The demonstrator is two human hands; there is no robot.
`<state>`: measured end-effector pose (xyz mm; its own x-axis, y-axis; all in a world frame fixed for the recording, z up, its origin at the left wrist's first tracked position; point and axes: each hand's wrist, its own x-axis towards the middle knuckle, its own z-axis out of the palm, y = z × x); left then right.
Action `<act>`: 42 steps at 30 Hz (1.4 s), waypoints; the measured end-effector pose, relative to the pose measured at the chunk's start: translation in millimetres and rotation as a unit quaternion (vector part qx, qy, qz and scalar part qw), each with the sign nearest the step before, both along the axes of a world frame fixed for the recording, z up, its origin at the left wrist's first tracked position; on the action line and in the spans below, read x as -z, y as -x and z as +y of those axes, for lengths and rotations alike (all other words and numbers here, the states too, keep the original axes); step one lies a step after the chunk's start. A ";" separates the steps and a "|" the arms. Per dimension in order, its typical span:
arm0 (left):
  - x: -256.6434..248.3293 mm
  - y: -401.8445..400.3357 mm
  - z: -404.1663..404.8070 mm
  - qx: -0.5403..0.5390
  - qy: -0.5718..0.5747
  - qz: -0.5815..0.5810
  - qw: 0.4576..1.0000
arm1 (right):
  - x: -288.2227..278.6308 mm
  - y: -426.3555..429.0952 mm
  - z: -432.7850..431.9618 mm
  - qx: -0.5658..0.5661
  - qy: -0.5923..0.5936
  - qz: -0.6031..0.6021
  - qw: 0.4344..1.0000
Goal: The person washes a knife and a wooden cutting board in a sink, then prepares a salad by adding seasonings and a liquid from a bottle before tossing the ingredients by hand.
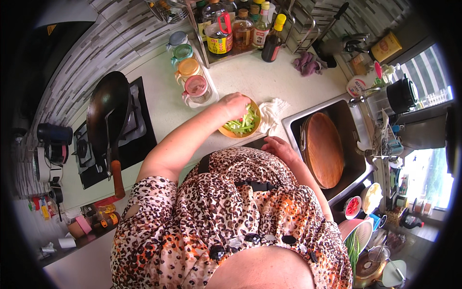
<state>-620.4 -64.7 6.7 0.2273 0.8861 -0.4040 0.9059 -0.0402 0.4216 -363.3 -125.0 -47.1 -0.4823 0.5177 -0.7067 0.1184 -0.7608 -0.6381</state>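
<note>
My left hand (pixel 236 104) reaches over a yellow bowl (pixel 257 124), its fingertips down at the strips of green vegetable (pixel 244 124) inside. Some red bits show among the strips. Whether the fingers grip any is hidden. The bowl stands at the counter's front edge. My right hand (pixel 279 148) is by that edge, below a crumpled white cloth (pixel 271 115), with its fingers loosely bent and apart and nothing seen in them. The cloth lies just right of the bowl.
Lidded seasoning jars (pixel 196 88) and a rack of sauce bottles (pixel 242 30) stand behind. At left a wok (pixel 108 104) rests on the gas hob (pixel 144 119). A round wooden board (pixel 325 150) leans in the sink (pixel 288 123). A bowl of red pieces (pixel 352 207) stands lower right.
</note>
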 end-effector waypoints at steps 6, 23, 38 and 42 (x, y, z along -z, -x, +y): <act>42.8 3.4 -22.8 -0.037 -0.017 0.008 0.999 | -13.1 5.8 -2.1 0.029 0.023 0.012 0.999; 9.7 -20.5 -30.3 0.075 -0.004 0.094 0.993 | -13.9 7.2 -7.3 0.029 0.028 0.010 0.999; 25.0 21.9 -35.6 0.039 -0.185 -0.150 0.970 | -3.2 -0.3 -9.7 -0.002 0.007 -0.003 1.000; 20.8 31.5 -49.4 0.053 -0.177 -0.111 0.977 | 3.8 -2.7 -7.6 -0.005 -0.001 -0.008 1.000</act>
